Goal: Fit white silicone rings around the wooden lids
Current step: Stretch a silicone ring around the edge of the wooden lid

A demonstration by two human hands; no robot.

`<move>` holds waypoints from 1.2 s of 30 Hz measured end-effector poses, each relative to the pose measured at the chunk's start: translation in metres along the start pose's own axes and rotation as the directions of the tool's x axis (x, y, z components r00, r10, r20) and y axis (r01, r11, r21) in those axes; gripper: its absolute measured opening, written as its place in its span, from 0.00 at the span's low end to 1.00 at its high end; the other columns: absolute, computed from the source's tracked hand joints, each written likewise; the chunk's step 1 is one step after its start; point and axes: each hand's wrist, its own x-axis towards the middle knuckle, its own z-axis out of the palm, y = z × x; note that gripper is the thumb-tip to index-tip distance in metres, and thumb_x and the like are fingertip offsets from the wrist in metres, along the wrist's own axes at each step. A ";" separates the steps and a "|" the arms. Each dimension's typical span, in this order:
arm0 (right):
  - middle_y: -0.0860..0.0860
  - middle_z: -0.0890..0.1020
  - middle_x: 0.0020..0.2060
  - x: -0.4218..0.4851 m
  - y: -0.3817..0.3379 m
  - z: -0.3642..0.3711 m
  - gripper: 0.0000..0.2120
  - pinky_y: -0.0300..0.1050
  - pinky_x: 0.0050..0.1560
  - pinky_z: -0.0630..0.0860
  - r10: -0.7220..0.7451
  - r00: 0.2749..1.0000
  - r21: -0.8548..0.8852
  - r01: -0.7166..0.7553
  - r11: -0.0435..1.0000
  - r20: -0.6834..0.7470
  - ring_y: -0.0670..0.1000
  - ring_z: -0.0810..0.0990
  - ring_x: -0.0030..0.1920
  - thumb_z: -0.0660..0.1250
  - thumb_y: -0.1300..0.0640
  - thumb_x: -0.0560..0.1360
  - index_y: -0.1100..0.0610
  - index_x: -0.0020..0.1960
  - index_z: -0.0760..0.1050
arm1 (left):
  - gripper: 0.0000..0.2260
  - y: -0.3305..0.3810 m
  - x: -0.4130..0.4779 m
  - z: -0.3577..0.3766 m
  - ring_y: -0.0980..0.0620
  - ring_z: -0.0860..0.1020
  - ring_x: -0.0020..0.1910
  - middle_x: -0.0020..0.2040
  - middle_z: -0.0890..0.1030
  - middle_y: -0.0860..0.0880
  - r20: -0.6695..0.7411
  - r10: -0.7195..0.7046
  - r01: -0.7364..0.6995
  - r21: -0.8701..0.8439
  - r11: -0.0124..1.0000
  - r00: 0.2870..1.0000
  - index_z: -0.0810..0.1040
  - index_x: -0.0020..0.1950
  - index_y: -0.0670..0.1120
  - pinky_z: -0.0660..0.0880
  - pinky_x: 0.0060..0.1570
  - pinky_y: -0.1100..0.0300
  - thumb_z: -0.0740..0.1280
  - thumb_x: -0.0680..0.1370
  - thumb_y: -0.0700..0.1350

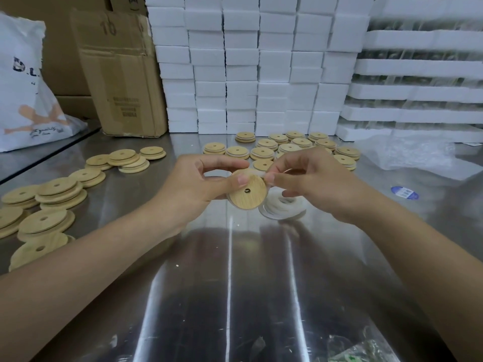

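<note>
My left hand (202,180) grips a round wooden lid (248,193) with a small centre hole, tilted toward me above the steel table (235,283). My right hand (311,181) pinches a white silicone ring (264,175) against the lid's upper right edge. Below my right hand a heap of loose white silicone rings (283,206) lies on the table. Bare wooden lids (60,192) are piled at the left. More lids (287,148), with white bands at their edges, lie in rows behind my hands.
Stacked white foam blocks (248,66) wall off the back, with foam trays (418,74) at right. A cardboard box (120,74) and a white printed bag (28,87) stand back left. Clear plastic wrap (418,155) and a blue sticker (404,192) lie at right.
</note>
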 end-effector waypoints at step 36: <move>0.51 0.87 0.42 0.001 -0.002 -0.003 0.06 0.40 0.48 0.79 -0.152 0.988 -0.195 0.156 0.968 0.035 0.47 0.84 0.46 0.79 0.57 0.75 0.58 0.43 0.84 | 0.09 -0.011 -0.007 0.002 0.46 0.88 0.49 0.56 0.86 0.37 -0.053 0.049 -0.041 0.146 0.988 0.997 0.86 0.57 0.44 0.85 0.59 0.49 0.76 0.78 0.36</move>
